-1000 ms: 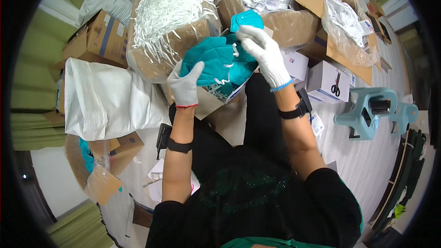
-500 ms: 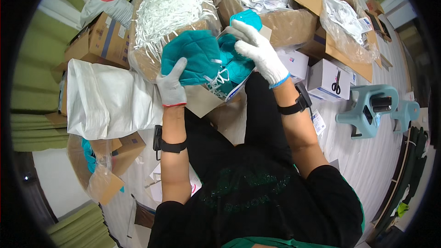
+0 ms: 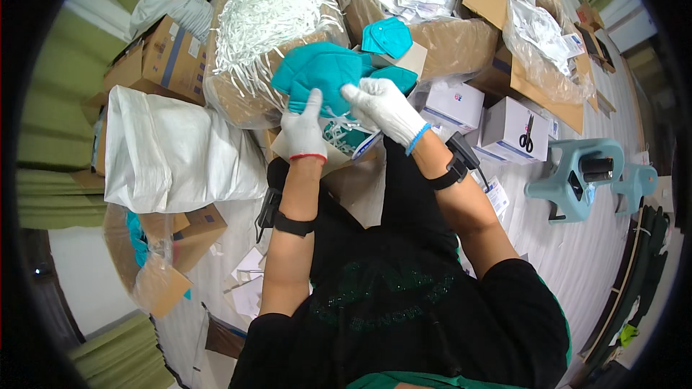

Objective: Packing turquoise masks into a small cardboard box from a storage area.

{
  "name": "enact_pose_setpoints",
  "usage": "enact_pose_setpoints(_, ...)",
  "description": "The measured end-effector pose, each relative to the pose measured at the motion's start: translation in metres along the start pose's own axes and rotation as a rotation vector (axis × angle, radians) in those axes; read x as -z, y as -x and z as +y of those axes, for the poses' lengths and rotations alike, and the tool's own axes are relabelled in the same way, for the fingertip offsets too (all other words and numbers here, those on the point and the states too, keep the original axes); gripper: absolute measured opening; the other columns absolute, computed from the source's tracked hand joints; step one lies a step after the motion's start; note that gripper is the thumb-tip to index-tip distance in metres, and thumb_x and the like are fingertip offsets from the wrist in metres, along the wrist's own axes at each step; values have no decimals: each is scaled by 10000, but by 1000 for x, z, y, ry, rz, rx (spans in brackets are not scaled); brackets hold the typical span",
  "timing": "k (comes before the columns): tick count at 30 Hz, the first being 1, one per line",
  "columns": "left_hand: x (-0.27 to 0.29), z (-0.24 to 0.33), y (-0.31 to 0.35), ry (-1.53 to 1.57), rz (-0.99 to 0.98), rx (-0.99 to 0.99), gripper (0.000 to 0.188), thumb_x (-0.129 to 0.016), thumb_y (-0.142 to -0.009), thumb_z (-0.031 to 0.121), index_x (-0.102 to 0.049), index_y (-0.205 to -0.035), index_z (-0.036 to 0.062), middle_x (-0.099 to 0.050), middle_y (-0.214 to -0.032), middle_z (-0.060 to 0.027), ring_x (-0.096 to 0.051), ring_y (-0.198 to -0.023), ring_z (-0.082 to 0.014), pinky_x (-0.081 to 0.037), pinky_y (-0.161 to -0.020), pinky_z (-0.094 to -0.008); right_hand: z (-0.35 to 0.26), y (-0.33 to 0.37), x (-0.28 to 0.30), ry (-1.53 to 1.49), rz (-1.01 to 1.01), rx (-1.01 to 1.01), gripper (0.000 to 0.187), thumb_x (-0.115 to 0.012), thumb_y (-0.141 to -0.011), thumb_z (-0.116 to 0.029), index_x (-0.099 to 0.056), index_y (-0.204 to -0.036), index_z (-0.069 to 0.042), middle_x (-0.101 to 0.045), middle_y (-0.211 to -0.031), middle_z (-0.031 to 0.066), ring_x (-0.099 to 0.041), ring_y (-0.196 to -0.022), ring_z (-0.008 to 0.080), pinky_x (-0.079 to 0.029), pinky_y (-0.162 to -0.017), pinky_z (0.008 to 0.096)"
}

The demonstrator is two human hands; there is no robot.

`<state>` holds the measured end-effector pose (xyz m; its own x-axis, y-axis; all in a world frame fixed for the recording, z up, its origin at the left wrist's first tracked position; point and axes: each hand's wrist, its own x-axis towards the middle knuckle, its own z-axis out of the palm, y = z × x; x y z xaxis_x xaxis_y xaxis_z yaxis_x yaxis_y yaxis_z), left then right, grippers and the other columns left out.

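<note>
Pale floor below; left hand clasps teal masks, right hand half-closed (its hold unclear).

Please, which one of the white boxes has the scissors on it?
The white box just left of the light-blue stool: the black scissors are on it. The box to its left, nearer the right hand, has none.

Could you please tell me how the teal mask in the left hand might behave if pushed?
The teal mask would probably feel light, since it looks thin and fabric-like. It seems semi-stiff, as it spreads beyond the left hand without obvious drooping. Its matte surface suggests it is unlikely to slip easily.
</note>
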<state>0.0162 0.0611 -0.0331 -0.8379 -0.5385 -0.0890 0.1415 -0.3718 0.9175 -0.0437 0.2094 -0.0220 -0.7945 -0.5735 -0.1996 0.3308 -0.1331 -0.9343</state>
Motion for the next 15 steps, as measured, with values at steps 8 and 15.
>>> enact_pose_setpoints(8, -14, -14, 4, 107, 115, 96, 249, -597, -964, 172, -617, -1136, -7, -661, -1053, -48, -631, -859, -106, -514, -734, -250, -9, 15, 0, -497, -42, -338, 239, -622, -954, -274, -607, -820, -76, -518, -588, -32, -421, -429, 78, -351, -409, 241)
enact_pose_setpoints(15, -17, -30, 14, 93, -79, 464, 302, -656, -930, 215, -610, -1160, 25, -662, -962, -36, -643, -844, -137, -519, -733, -282, 14, -4, 24, -1215, -209, -500, 278, -519, -992, -306, -552, -860, -63, -356, -523, -89, -247, -368, 60, -228, -376, 240)
